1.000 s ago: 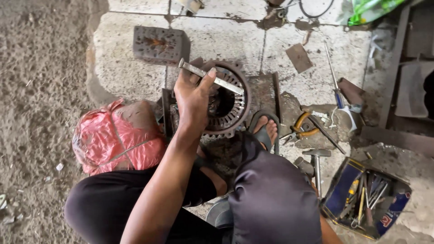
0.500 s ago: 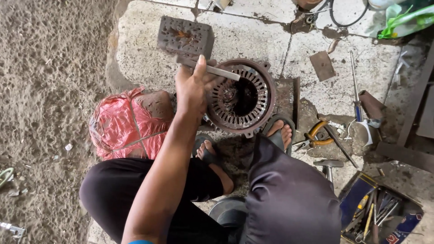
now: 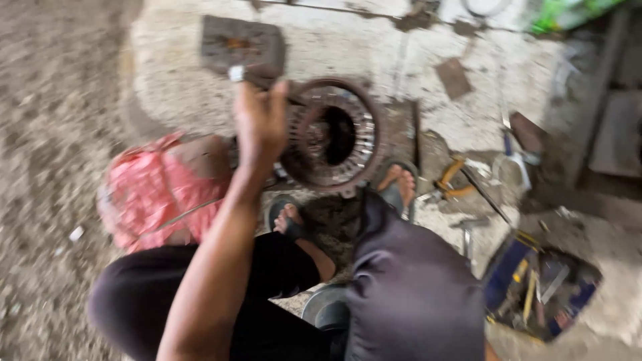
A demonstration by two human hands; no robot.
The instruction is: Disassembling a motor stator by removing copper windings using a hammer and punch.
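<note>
We squat in a rough repair workshop: a stripped motor stator (image 3: pixel 332 134) on the stained concrete floor (image 3: pixel 428 53), pliers (image 3: pixel 449 182) at three o'clock, an open toolbox (image 3: pixel 542 289) at four.

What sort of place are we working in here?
Probably a rough floor-level repair workshop: a round rusty metal motor core sits on cracked concrete, orange-handled pliers lie loose, and an open blue tool tray is nearby.

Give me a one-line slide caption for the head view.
Blurred view: squatting person's hand grips a metal tool beside a round slotted motor core on the concrete floor.
</note>
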